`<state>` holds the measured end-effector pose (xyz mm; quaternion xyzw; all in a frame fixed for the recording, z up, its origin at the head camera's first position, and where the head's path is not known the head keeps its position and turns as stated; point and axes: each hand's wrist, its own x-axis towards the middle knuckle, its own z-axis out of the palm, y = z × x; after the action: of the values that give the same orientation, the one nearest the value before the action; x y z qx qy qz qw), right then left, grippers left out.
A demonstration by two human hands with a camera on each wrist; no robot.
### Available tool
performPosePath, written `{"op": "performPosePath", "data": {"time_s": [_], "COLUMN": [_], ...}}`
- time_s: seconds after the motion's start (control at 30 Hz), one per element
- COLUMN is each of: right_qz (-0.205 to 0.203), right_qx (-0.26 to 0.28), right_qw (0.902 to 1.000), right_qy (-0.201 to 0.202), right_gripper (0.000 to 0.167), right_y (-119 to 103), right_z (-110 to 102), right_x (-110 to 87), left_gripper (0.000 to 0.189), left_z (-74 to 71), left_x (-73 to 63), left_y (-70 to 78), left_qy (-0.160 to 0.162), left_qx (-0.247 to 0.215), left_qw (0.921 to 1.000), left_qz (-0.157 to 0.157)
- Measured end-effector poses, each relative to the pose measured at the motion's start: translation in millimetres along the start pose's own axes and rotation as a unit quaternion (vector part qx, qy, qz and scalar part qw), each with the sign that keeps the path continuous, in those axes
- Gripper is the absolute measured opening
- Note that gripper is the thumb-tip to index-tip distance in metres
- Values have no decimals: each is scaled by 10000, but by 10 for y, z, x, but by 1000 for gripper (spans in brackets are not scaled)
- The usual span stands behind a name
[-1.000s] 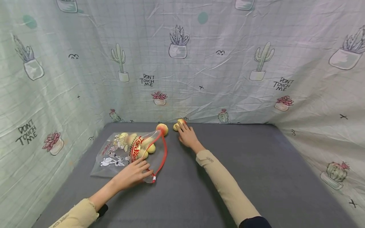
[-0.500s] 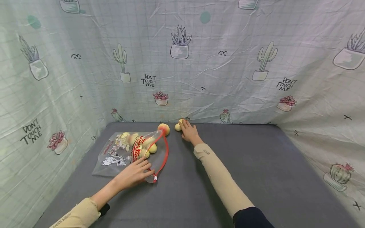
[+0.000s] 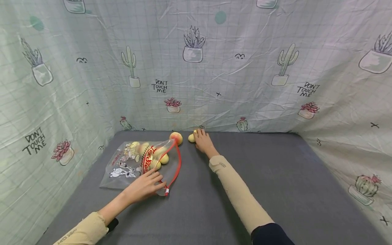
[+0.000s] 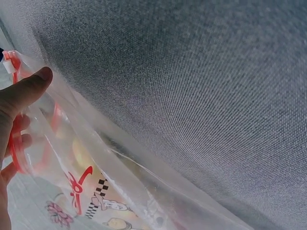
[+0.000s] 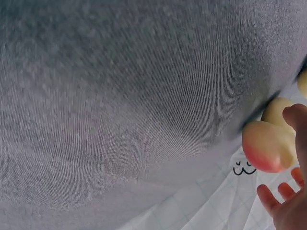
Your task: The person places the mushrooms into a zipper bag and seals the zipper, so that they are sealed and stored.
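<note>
A clear plastic slider bag (image 3: 107,182) with a red zip and cartoon print lies on the left, with several yellowish fruits inside. Its near edge is pinched by my left hand (image 3: 145,187), the thumb (image 4: 38,81) on one side and the fingers on the other. My right hand (image 3: 205,143) is at the table's far edge, its fingers over a peach. In the right wrist view, that red-and-yellow peach (image 5: 264,148) shows beside the thumb, with a gap to the lower fingertips. A pale yellow fruit (image 3: 191,138) sits next to it.
Another peach (image 3: 176,139) stands just beyond the bag's mouth. The grey table (image 3: 275,190) extends to the right. A cloth backdrop (image 3: 232,109) printed with cactus pots hangs along the back and both sides.
My right hand has shifted slightly over the peach at the far edge, which now shows yellow instead of red in the head view. The left hand keeps its hold on the bag.
</note>
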<state>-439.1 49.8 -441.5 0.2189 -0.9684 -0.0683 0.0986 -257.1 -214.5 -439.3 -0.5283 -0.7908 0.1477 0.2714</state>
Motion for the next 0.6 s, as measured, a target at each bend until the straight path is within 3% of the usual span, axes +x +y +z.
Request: {"op": "performPosePath", "data": {"time_s": [0.13, 0.4, 0.6], "right_qz": [-60, -234, -239], "right_qx": [270, 88, -186], "right_qw": [9995, 9981, 9977], "right_qy": [167, 562, 603], "right_gripper": [48, 42, 45], "right_y": [0, -76, -130], "right_z": [25, 80, 89], "right_x": [0, -37, -62], "left_gripper": [51, 48, 45], "left_z": [6, -3, -7], "left_x": [1, 7, 20], "left_y": [0, 11, 16], "left_qy": [64, 31, 27], "left_qx": [-3, 13, 45], "left_qw": [10000, 10000, 10000], "left_qz": [-16, -15, -23]}}
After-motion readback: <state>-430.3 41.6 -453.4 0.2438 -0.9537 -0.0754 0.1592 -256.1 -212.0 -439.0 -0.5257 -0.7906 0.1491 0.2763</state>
